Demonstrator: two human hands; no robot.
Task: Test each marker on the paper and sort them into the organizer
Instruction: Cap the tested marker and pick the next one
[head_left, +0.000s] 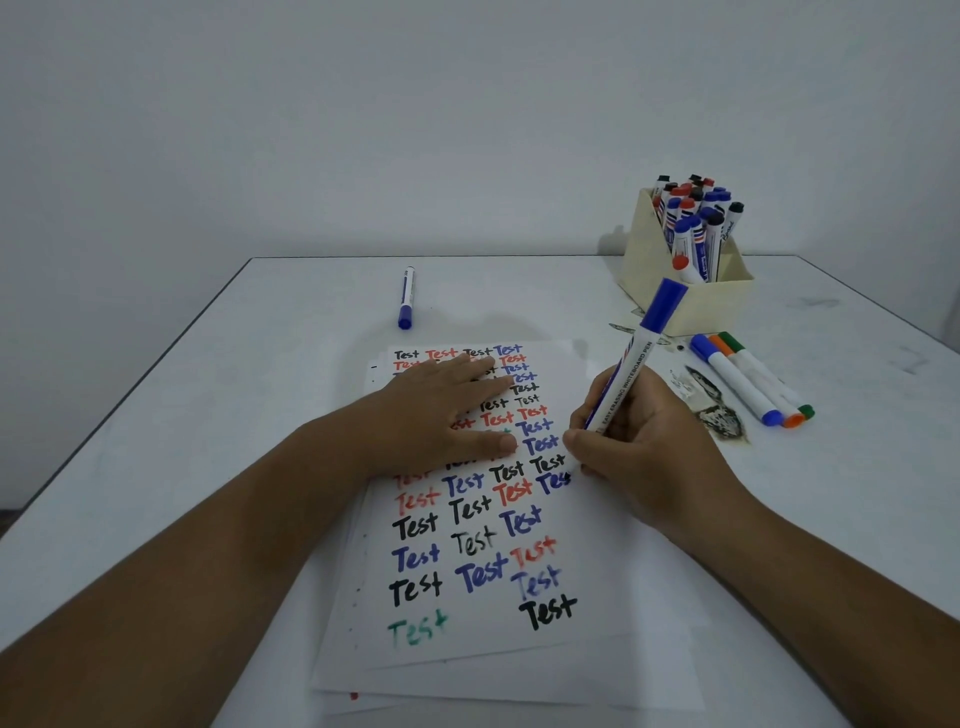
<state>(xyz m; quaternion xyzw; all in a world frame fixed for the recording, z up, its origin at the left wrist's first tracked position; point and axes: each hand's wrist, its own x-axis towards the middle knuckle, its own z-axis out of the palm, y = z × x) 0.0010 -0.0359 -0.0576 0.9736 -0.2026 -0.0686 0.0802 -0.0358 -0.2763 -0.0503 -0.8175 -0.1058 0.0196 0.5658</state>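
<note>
Now my right hand (631, 441) pinches the blue marker (631, 366), tip down on the paper (467, 519) beside a blue "Test". Left hand (441, 410) lies flat, fingers straight, pressing the sheet. Organizer (691, 291) stands far right on the tabletop (208, 415).

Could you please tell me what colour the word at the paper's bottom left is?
Green, clearest in the head view.

Colours on your white worktop (208, 441)

Your white paper (467, 644) carries rows of "Test" in black, red, blue and one green. You hold a blue-capped whiteboard marker (631, 364); the cream organizer (701, 306) shows red, blue and black caps; blue, orange and green markers (753, 384) lie beside it.
</note>
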